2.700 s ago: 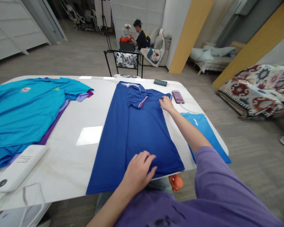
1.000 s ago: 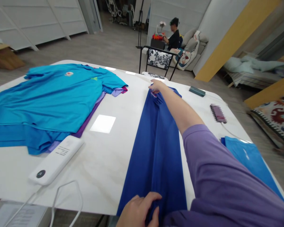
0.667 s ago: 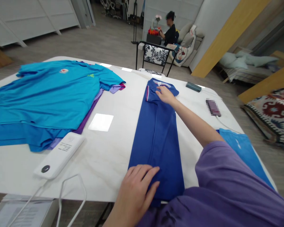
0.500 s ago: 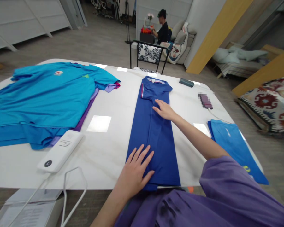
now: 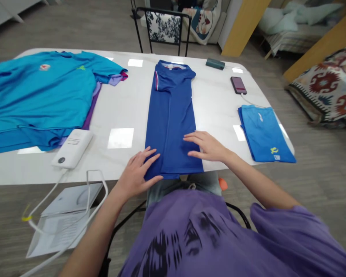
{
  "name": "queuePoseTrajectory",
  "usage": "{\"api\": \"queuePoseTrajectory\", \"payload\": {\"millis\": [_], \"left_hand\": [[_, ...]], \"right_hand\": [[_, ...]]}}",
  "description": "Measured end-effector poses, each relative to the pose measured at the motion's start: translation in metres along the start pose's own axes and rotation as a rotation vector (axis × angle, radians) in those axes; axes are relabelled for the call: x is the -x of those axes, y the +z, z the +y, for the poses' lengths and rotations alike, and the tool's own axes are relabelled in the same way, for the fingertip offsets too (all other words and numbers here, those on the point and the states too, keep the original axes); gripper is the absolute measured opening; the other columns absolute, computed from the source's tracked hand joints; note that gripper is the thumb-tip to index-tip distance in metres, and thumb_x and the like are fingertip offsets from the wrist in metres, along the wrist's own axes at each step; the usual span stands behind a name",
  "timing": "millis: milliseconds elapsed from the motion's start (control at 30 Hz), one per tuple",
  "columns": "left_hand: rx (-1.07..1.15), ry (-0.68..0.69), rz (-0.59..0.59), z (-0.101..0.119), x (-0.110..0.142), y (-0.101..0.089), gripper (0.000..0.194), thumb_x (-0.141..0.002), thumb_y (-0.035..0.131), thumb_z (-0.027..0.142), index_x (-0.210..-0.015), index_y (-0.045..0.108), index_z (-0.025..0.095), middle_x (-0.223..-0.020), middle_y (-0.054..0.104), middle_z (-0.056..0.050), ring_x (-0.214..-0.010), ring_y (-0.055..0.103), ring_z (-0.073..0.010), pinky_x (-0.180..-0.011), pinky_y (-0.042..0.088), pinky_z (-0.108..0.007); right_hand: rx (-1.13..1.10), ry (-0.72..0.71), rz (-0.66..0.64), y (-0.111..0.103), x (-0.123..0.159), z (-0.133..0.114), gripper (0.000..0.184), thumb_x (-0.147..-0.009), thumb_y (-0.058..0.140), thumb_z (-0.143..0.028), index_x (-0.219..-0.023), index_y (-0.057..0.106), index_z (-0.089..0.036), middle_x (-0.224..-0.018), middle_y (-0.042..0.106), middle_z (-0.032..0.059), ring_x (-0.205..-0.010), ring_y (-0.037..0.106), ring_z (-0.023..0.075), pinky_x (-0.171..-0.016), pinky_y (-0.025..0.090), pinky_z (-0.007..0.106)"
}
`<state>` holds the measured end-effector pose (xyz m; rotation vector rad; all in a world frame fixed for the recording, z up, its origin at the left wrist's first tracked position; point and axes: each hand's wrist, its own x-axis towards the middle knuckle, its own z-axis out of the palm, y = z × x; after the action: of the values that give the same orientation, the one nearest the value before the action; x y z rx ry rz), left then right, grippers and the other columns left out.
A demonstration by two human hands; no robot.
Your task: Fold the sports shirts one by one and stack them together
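A dark blue polo shirt lies folded into a long narrow strip down the middle of the white table, collar at the far end. My left hand rests flat and open on its near left corner at the table's edge. My right hand lies flat and open on the near right part of the strip, fingers pointing left.
A stack of spread turquoise and purple shirts covers the left of the table. A white power bank with a cable lies near the front edge. A folded light blue shirt, a phone and a dark case are on the right. A chair stands behind the table.
The right side of the blue shirt has been folded over, making a narrow strip. My right hand has slid from the collar down to the near end; my left hand stayed at the hem.
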<state>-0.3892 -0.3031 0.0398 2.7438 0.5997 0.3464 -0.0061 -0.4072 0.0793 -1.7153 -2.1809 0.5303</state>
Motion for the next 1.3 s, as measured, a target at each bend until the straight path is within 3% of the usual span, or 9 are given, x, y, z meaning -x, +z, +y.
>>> {"api": "queuePoseTrajectory", "payload": {"millis": [133, 300, 433, 600, 800, 933, 1100, 1200, 1300], "left_hand": [[-0.015, 0.046, -0.02, -0.01, 0.032, 0.004, 0.069, -0.11, 0.07, 0.052, -0.173, 0.056, 0.029, -0.179, 0.055, -0.011, -0.173, 0.044, -0.0367, -0.144, 0.033, -0.062], [-0.047, 0.033, -0.018, -0.009, 0.043, 0.017, 0.062, -0.107, 0.052, 0.014, -0.163, 0.069, 0.035, -0.17, 0.066, -0.003, -0.166, 0.055, -0.0302, -0.138, 0.043, -0.06], [-0.01, 0.1, 0.019, 0.0, 0.048, 0.017, 0.065, -0.103, 0.054, 0.006, -0.152, 0.076, 0.041, -0.157, 0.077, -0.001, -0.15, 0.069, -0.0265, -0.131, 0.05, -0.057], [0.222, 0.18, 0.002, 0.042, 0.064, -0.004, 0.055, -0.104, 0.062, 0.01, -0.151, 0.076, 0.034, -0.131, 0.084, -0.005, -0.119, 0.078, -0.0243, -0.11, 0.057, -0.044], [0.593, 0.187, -0.066, 0.103, 0.057, -0.064, 0.032, -0.112, 0.066, 0.028, -0.141, 0.077, 0.035, -0.098, 0.08, -0.002, -0.088, 0.074, -0.0208, -0.084, 0.057, -0.035], [0.583, 0.004, 0.163, 0.095, -0.006, -0.094, 0.022, -0.111, 0.07, 0.034, -0.129, 0.083, 0.034, -0.102, 0.084, -0.002, -0.088, 0.078, -0.0215, -0.082, 0.062, -0.033], [0.51, -0.295, 0.593, -0.005, -0.164, -0.09, 0.041, -0.107, 0.074, 0.06, -0.116, 0.084, 0.021, -0.101, 0.083, -0.003, -0.094, 0.078, -0.0224, -0.089, 0.067, -0.033], [0.562, -0.263, 0.611, -0.085, -0.264, -0.074, 0.048, -0.107, 0.07, 0.061, -0.124, 0.081, 0.018, -0.113, 0.083, -0.007, -0.109, 0.078, -0.026, -0.102, 0.067, -0.039], [0.36, -0.389, 0.57, -0.136, -0.326, -0.048, 0.055, -0.103, 0.075, 0.054, -0.143, 0.075, 0.016, -0.137, 0.077, -0.017, -0.132, 0.073, -0.0337, -0.12, 0.059, -0.051]], "right_hand": [[0.028, 0.04, -0.106, 0.034, 0.076, -0.021, 0.089, -0.099, 0.077, -0.072, -0.18, 0.049, -0.044, -0.187, 0.04, -0.004, -0.174, 0.04, 0.0343, -0.149, 0.022, 0.059], [0.096, 0.048, 0.01, 0.073, 0.1, -0.018, 0.071, -0.104, 0.059, -0.021, -0.172, 0.06, -0.043, -0.181, 0.049, -0.0061, -0.17, 0.049, 0.0262, -0.141, 0.038, 0.058], [0.116, 0.035, 0.073, 0.076, 0.117, -0.022, 0.073, -0.101, 0.052, -0.006, -0.157, 0.074, -0.048, -0.17, 0.063, -0.0064, -0.159, 0.061, 0.0249, -0.132, 0.045, 0.057], [-0.113, -0.038, -0.033, 0.044, 0.159, -0.043, 0.056, -0.105, 0.057, -0.006, -0.146, 0.081, -0.035, -0.15, 0.08, 0.003, -0.137, 0.075, 0.0252, -0.118, 0.051, 0.047], [-0.529, -0.076, -0.327, -0.043, 0.176, -0.084, 0.035, -0.119, 0.06, -0.044, -0.14, 0.085, -0.032, -0.126, 0.087, 0.0064, -0.116, 0.082, 0.0229, -0.111, 0.057, 0.037], [-0.489, -0.026, -0.207, -0.109, 0.125, -0.075, 0.042, -0.118, 0.061, -0.054, -0.14, 0.085, -0.027, -0.122, 0.086, 0.0105, -0.109, 0.081, 0.0257, -0.1, 0.062, 0.037], [-0.332, 0.125, 0.089, -0.164, -0.016, 0.021, 0.044, -0.108, 0.073, -0.067, -0.118, 0.085, -0.027, -0.098, 0.083, 0.0035, -0.092, 0.076, 0.0262, -0.088, 0.066, 0.04], [-0.29, 0.207, 0.187, -0.165, -0.114, 0.099, 0.055, -0.108, 0.065, -0.076, -0.125, 0.082, -0.027, -0.103, 0.083, 0.0051, -0.1, 0.076, 0.0301, -0.093, 0.069, 0.049], [-0.095, 0.332, 0.357, -0.138, -0.186, 0.157, 0.073, -0.107, 0.061, -0.079, -0.15, 0.073, -0.022, -0.134, 0.081, 0.0139, -0.129, 0.073, 0.0387, -0.117, 0.06, 0.062]]}}
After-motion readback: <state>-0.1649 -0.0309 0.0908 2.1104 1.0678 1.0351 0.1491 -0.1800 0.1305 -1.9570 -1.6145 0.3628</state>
